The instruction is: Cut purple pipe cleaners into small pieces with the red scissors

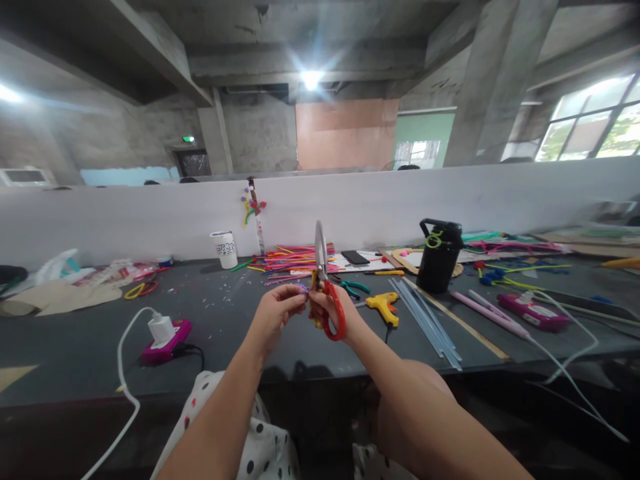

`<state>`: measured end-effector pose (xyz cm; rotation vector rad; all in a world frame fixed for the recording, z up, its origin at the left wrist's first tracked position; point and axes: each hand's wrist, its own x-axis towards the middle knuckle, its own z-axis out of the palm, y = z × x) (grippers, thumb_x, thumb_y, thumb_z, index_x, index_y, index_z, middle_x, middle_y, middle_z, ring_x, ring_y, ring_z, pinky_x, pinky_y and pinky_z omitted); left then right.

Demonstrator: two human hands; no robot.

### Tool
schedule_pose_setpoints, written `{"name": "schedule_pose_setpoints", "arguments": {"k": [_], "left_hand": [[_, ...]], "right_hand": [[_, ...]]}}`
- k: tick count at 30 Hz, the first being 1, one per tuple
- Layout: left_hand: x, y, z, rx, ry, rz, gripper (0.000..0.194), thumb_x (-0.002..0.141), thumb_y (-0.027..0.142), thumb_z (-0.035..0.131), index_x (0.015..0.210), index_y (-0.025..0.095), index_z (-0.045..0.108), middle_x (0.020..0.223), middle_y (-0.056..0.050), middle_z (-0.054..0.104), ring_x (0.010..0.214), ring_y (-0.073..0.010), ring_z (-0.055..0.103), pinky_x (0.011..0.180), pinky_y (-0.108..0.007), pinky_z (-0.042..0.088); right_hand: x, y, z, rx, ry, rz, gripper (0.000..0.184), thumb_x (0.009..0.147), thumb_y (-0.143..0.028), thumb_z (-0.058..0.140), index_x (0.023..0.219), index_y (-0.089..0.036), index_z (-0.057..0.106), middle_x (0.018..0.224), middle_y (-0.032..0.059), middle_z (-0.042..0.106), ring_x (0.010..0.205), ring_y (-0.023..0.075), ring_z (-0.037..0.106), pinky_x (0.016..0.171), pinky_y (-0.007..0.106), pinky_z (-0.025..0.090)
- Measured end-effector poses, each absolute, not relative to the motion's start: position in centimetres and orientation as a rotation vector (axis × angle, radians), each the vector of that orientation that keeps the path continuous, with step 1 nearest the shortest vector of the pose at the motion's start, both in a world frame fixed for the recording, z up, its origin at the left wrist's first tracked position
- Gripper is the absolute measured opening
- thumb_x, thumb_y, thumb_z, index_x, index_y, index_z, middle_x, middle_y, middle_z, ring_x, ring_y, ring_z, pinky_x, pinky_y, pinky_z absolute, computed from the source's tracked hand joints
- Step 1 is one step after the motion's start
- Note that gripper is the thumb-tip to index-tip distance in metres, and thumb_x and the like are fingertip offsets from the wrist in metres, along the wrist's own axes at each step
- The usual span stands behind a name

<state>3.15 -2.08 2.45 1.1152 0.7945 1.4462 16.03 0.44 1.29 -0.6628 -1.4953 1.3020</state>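
Both hands meet above the front middle of the dark table. My left hand [281, 308] is closed, its thumb and fingers pinching a small purple piece [302, 288] whose kind I cannot make out. Wrapped in my right hand [336, 308] is a pair of scissors with red handles [334, 320]. The blades [321, 247] point up. Something yellow-brown [315, 300] also shows by the right fingers, partly hidden. The right fingertips are beside the purple piece; whether they touch it I cannot tell.
Behind the hands lie many coloured pipe cleaners [295, 259]. A yellow glue gun [384, 308], glue sticks [425, 323], pliers [354, 287] and a black jug [440, 257] are to the right. A white cup [224, 251] and a purple power strip [167, 343] stand left.
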Motion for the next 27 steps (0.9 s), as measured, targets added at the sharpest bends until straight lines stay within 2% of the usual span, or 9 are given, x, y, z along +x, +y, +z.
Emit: {"name": "schedule_pose_setpoints", "arguments": {"k": [4, 9, 12, 15, 20, 27], "left_hand": [[3.8, -2.0, 2.2, 1.071, 0.778, 1.484, 0.011, 0.055, 0.015, 0.068, 0.063, 0.013, 0.060, 0.058, 0.002, 0.060, 0.049, -0.0060, 0.052, 0.054, -0.019, 0.041], [2.5, -2.1, 2.8, 1.037, 0.798, 1.579, 0.011, 0.057, 0.013, 0.066, 0.063, 0.014, 0.057, 0.059, -0.001, 0.064, 0.053, -0.0100, 0.058, 0.055, -0.021, 0.044], [1.6, -2.1, 3.3, 1.006, 0.799, 1.635, 0.012, 0.057, 0.013, 0.066, 0.064, 0.015, 0.056, 0.057, 0.001, 0.064, 0.050, -0.0087, 0.057, 0.052, -0.019, 0.043], [1.1, -2.2, 3.6, 0.965, 0.783, 1.646, 0.016, 0.055, 0.012, 0.067, 0.067, 0.015, 0.057, 0.057, 0.000, 0.065, 0.049, -0.0082, 0.057, 0.051, -0.018, 0.043], [0.9, -2.4, 3.5, 0.881, 0.771, 1.652, 0.018, 0.053, 0.011, 0.068, 0.068, 0.014, 0.057, 0.058, -0.001, 0.066, 0.047, -0.0069, 0.057, 0.049, -0.016, 0.043], [1.5, -2.1, 2.3, 0.761, 0.776, 1.675, 0.015, 0.051, 0.008, 0.064, 0.062, 0.014, 0.056, 0.050, 0.002, 0.062, 0.044, -0.0067, 0.056, 0.047, -0.016, 0.044]], "right_hand": [[15.7, 0.6, 0.9, -0.730, -1.549, 1.222, 0.017, 0.072, -0.037, 0.044, 0.067, -0.020, 0.041, 0.039, -0.0107, 0.035, 0.032, 0.0078, 0.040, 0.044, 0.023, 0.041], [16.4, 0.5, 1.4, -0.866, -1.676, 1.029, 0.027, 0.069, -0.045, 0.050, 0.063, -0.019, 0.046, 0.044, -0.0077, 0.039, 0.037, 0.0083, 0.040, 0.044, 0.022, 0.033], [17.0, 0.2, 1.8, -0.936, -1.766, 0.870, 0.023, 0.059, -0.039, 0.062, 0.062, -0.019, 0.052, 0.051, -0.0058, 0.044, 0.048, 0.0092, 0.039, 0.048, 0.021, 0.028], [17.1, -0.2, 2.0, -0.976, -1.846, 0.763, 0.019, 0.056, -0.033, 0.064, 0.065, -0.019, 0.055, 0.054, -0.0051, 0.046, 0.052, 0.0100, 0.037, 0.050, 0.022, 0.025], [16.6, -0.2, 1.3, -1.049, -1.884, 0.745, 0.013, 0.057, -0.026, 0.060, 0.065, -0.018, 0.053, 0.059, -0.0032, 0.051, 0.053, 0.0106, 0.040, 0.050, 0.021, 0.027], [17.0, -0.8, -1.4, -1.036, -1.906, 0.855, 0.025, 0.055, -0.011, 0.047, 0.079, -0.017, 0.050, 0.058, -0.0059, 0.048, 0.048, 0.0079, 0.039, 0.045, 0.018, 0.032]]}}
